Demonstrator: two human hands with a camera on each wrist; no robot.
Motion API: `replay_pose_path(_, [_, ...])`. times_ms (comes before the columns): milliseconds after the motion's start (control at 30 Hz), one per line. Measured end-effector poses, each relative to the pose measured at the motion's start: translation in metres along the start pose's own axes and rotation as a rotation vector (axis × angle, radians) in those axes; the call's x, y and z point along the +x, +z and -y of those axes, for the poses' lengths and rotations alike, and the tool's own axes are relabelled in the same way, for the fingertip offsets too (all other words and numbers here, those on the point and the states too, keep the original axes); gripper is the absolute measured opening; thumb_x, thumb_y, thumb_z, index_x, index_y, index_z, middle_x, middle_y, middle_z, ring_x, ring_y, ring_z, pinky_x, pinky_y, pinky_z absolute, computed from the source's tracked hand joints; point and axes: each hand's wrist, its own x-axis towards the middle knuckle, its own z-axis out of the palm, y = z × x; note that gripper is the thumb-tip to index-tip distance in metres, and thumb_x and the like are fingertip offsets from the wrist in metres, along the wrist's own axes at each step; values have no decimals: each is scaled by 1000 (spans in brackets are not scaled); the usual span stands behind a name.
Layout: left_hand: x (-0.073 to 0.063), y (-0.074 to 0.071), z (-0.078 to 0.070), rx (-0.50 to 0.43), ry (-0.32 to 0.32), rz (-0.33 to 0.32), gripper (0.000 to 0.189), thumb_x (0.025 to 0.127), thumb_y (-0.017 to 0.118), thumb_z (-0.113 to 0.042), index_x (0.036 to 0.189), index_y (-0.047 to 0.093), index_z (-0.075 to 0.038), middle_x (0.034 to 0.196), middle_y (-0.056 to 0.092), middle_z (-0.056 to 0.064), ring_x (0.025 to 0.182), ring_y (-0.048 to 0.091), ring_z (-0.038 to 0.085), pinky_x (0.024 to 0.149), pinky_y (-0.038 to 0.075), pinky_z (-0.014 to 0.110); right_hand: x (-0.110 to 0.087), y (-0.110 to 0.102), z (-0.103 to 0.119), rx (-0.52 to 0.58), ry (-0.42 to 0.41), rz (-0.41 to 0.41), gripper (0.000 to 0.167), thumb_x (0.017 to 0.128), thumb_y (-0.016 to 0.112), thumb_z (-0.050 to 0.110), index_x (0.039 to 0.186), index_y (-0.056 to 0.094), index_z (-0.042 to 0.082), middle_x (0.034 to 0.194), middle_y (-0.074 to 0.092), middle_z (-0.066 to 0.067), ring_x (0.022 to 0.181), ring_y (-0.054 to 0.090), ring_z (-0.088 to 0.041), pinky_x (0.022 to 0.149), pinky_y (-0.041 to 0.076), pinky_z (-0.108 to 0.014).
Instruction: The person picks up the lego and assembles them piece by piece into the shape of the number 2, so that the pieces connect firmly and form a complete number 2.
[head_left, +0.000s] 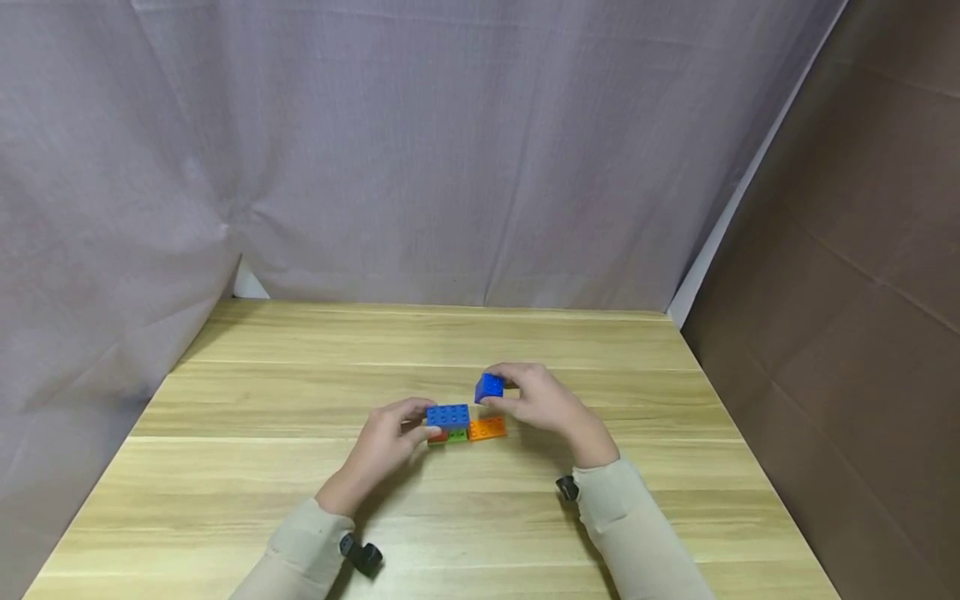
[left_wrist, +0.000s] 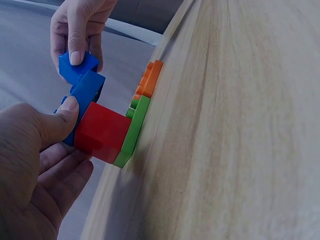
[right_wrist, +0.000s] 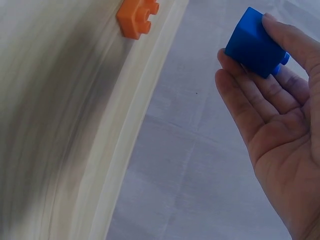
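My left hand (head_left: pixel 386 437) holds a long blue building brick (head_left: pixel 447 416) between thumb and fingers. In the left wrist view that brick sits on a red brick (left_wrist: pixel 102 131), which stands on a flat green brick (left_wrist: pixel 133 131) on the table. Beyond the green piece lies a flat orange brick (head_left: pixel 487 428), studs up. A smaller blue brick (right_wrist: pixel 255 42) is pinched in my right hand (head_left: pixel 543 400), raised above and behind the orange one. Its studs point toward the palm in the right wrist view. Part of the red brick is hidden in the head view.
All of this stands on a wood-grain table (head_left: pixel 375 350). A grey curtain (head_left: pixel 420 150) hangs behind it, with a brown cloth panel (head_left: pixel 847 333) on the right. Black wrist mounts (head_left: pixel 362 556) stick out from the sleeves.
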Motion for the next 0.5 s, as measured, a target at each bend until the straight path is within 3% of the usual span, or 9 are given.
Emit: replay_pose_path(500, [1,0,1,-13,17,-4,37,86,81,-26,121,71,-18,116,72,-4,104,69,12,92,57,32,1,1,12,49,-87,3,32,93,75,31,121,67,18,108,70,9,100,66,-6,89,59,-36])
